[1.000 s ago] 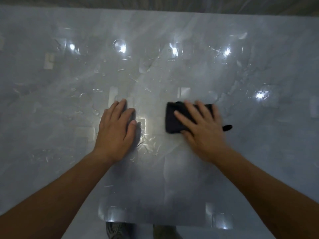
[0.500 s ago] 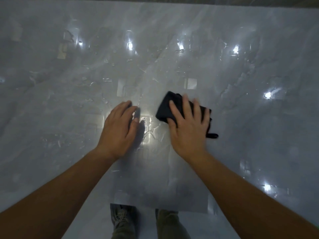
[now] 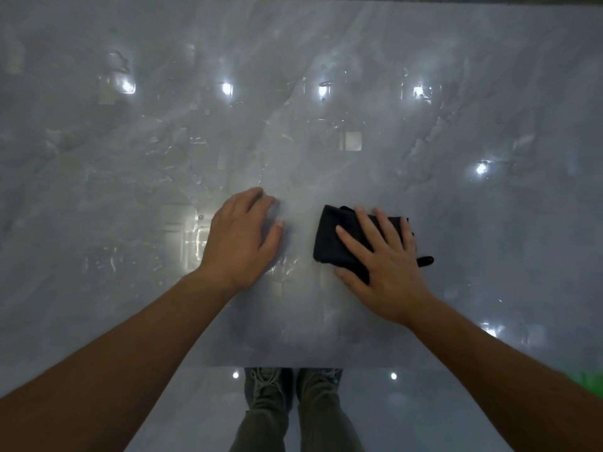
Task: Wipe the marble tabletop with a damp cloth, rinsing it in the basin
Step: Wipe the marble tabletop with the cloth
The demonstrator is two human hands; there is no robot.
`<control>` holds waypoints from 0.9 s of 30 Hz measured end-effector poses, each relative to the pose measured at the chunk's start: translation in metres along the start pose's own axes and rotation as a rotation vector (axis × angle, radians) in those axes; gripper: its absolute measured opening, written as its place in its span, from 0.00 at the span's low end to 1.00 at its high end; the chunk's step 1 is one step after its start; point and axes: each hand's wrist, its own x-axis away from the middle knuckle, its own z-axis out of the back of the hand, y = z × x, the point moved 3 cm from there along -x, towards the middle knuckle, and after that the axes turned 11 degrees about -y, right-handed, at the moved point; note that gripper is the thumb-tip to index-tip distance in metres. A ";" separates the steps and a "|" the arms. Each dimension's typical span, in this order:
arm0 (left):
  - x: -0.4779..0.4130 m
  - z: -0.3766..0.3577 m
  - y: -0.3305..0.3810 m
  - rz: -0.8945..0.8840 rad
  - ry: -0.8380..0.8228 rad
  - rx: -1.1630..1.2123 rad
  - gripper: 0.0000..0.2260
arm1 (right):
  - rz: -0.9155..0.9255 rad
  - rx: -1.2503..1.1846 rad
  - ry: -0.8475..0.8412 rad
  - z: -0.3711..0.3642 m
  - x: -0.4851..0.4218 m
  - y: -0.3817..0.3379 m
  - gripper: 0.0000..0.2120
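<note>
A folded black cloth (image 3: 332, 238) lies flat on the grey marble tabletop (image 3: 326, 141), just right of the middle. My right hand (image 3: 385, 265) presses down on it with straight, spread fingers and covers its right half. My left hand (image 3: 241, 239) rests palm down on the bare marble a little to the left of the cloth, fingers relaxed, holding nothing. Wet streaks and droplets shine on the marble left of and beyond my hands. No basin is in view.
The table's near edge (image 3: 293, 366) runs just below my forearms. Beneath it stand my legs and shoes (image 3: 267, 386) on a glossy floor. A green patch (image 3: 590, 381) shows at the right edge. Ceiling lights reflect in the marble.
My right hand slid the cloth to the left and then back to the right. My left hand stayed planted on the marble. The view pulled back, showing more of my legs.
</note>
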 end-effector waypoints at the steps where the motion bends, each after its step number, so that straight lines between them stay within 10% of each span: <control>1: 0.000 -0.002 0.004 -0.020 -0.013 0.011 0.23 | -0.004 -0.049 -0.001 0.002 0.003 -0.001 0.31; 13: -0.034 -0.028 0.067 -0.062 -0.238 0.313 0.20 | -0.244 -0.375 0.222 0.011 0.016 0.001 0.36; 20: -0.041 -0.025 0.069 -0.108 -0.326 0.394 0.23 | -0.340 -0.194 0.152 0.012 0.010 0.002 0.39; 27: -0.044 -0.029 0.077 -0.120 -0.466 0.335 0.12 | -0.447 -0.552 -0.075 0.019 0.014 -0.006 0.27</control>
